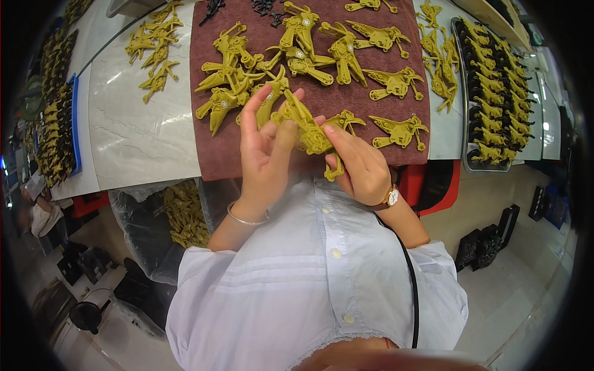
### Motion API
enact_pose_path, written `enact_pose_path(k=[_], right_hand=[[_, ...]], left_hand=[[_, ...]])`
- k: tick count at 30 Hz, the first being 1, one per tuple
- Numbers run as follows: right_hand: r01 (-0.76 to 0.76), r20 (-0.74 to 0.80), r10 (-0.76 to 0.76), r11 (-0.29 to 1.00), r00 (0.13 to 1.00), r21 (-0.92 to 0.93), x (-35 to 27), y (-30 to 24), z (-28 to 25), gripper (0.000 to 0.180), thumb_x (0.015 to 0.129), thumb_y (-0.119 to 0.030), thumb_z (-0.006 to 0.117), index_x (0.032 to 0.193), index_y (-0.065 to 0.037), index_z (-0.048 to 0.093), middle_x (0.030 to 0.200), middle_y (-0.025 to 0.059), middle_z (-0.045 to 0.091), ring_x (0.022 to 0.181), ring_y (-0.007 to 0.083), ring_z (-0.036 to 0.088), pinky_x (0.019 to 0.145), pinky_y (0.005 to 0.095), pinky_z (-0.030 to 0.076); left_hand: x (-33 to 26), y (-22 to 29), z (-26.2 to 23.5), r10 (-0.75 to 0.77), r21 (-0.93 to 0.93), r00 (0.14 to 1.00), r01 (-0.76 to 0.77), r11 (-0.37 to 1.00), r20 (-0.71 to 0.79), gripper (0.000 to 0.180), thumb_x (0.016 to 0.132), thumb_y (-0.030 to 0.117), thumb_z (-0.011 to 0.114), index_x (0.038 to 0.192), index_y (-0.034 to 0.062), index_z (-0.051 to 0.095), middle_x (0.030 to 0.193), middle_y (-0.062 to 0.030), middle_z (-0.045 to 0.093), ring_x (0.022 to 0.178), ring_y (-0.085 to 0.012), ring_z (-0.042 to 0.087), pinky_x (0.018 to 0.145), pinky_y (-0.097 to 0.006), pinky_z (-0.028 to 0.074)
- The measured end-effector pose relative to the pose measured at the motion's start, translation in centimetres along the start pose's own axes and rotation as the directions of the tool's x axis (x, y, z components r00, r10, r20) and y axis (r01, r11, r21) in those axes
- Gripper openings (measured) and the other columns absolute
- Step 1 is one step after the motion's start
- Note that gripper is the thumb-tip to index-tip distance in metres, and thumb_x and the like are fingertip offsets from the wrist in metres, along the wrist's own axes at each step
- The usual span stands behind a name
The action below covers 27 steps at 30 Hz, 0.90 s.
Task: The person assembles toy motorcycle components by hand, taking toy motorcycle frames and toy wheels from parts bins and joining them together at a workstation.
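Note:
Above the front edge of a dark red cloth (pixel 216 157), both my hands hold one yellow plastic toy motorcycle body (pixel 312 137). My left hand (pixel 265 145) pinches its upper part with the thumb, the other fingers raised behind it. My right hand (pixel 362 162) grips its right side, covering part of it. A short arm of the piece hangs down beside the right fingers. Just beyond my left hand lies a heap of similar yellow bodies (pixel 232 93). More of them, such as one body (pixel 401 131), lie in a column to the right.
A metal tray (pixel 465 93) at the right holds rows of yellow bodies with black parts. Loose yellow pieces (pixel 159 43) lie on the pale tabletop (pixel 130 136). A blue-edged tray (pixel 75 123) stands far left. Below the table, a clear plastic bag (pixel 139 229) sits by more yellow pieces.

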State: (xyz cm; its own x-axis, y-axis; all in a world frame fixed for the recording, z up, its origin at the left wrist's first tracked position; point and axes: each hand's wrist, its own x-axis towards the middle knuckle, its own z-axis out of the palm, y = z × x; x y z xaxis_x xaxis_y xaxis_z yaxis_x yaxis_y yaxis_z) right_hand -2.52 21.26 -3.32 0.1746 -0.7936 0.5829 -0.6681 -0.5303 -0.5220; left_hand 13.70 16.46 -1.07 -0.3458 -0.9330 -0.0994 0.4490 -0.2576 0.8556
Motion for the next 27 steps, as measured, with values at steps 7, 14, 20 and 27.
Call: enact_pose_path(k=[7,14,20,27], right_hand=[[0.023,-0.007,-0.023,0.999,1.000,-0.035,-0.2,-0.2,-0.3,0.045,0.072,-0.001,0.071,0.114,0.008,0.058,0.102,0.0192,0.066,0.081,0.0285,0.067,0.065,0.0333,0.055],[-0.007,-0.033,0.007,1.000,0.999,0.007,-0.3,-0.3,-0.6,0.042,0.071,0.000,0.071,0.111,0.007,0.059,0.100,0.0193,0.067,0.082,0.0304,0.068,0.067,0.0348,0.055],[-0.084,-0.065,0.087,0.995,0.994,0.044,-0.4,-0.5,-0.5,0.042,0.069,0.004,0.071,0.110,0.006,0.060,0.100,0.0166,0.067,0.079,0.0291,0.067,0.066,0.0340,0.055],[-0.190,-0.080,0.197,0.978,0.977,0.088,-0.6,-0.8,0.0,0.041,0.071,0.007,0.068,0.111,0.004,0.062,0.101,0.0149,0.068,0.080,0.0277,0.068,0.067,0.0331,0.054]], left_hand=[[-0.3,-0.7,-0.9,-0.124,0.022,0.992,0.123,0.992,0.039,0.050,0.101,0.013,0.037,0.145,-0.0033,0.021,0.140,-0.0207,0.041,0.117,-0.0332,0.055,0.097,-0.040,0.047],[-0.6,-1.6,-0.8,-0.090,0.098,0.995,0.084,0.992,0.051,0.049,0.101,0.016,0.037,0.143,-0.0065,0.024,0.138,-0.0220,0.043,0.116,-0.0326,0.056,0.096,-0.039,0.049],[-1.0,-1.9,-0.4,-0.150,0.029,0.989,0.150,0.988,0.002,0.050,0.101,0.014,0.036,0.144,-0.0068,0.021,0.138,-0.0213,0.043,0.118,-0.0308,0.055,0.097,-0.039,0.048],[-1.3,-2.2,-0.4,-0.183,-0.003,0.981,0.183,0.983,-0.064,0.049,0.101,0.013,0.037,0.143,-0.0068,0.023,0.136,-0.0180,0.046,0.115,-0.0254,0.057,0.095,-0.037,0.049]])
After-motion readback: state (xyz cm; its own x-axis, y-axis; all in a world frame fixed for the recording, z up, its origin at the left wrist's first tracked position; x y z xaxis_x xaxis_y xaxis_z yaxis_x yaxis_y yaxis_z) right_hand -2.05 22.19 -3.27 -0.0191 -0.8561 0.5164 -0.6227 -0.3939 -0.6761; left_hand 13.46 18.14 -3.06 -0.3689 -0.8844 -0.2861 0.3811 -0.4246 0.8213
